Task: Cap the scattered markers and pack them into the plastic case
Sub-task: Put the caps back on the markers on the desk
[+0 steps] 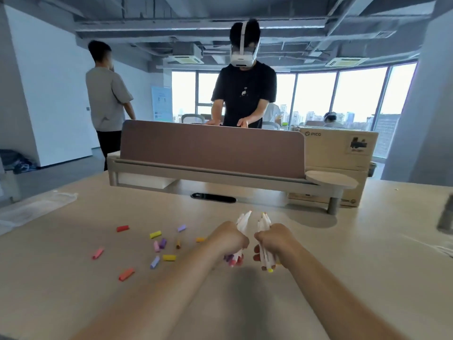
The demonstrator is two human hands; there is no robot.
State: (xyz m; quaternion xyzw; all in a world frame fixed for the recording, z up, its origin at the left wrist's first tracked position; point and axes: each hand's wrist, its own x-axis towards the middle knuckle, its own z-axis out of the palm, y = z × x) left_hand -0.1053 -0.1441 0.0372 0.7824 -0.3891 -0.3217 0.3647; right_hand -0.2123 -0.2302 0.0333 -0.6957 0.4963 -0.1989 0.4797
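Fingers [241, 244] of both fists round marker bundles [242, 220]; caps [155, 234] loose on desk [343, 266]

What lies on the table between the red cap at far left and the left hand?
In the head view: loose yellow, purple, pink and orange caps, between red cap and left hand.

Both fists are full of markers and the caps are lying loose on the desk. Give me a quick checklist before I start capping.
1. Left hand grips a bundle of white-barrelled markers: ok.
2. Right hand grips a second white marker bundle: ok.
3. A hand free to pick up caps: not ok, both are full.
4. Loose coloured plastic caps on the beige desk, such as the red cap and yellow cap, lie left of the hands: ok.
5. Cap colours match the marker tips: cannot tell, tips blurred.
6. Clear plastic case at far left, open or not: cannot tell.
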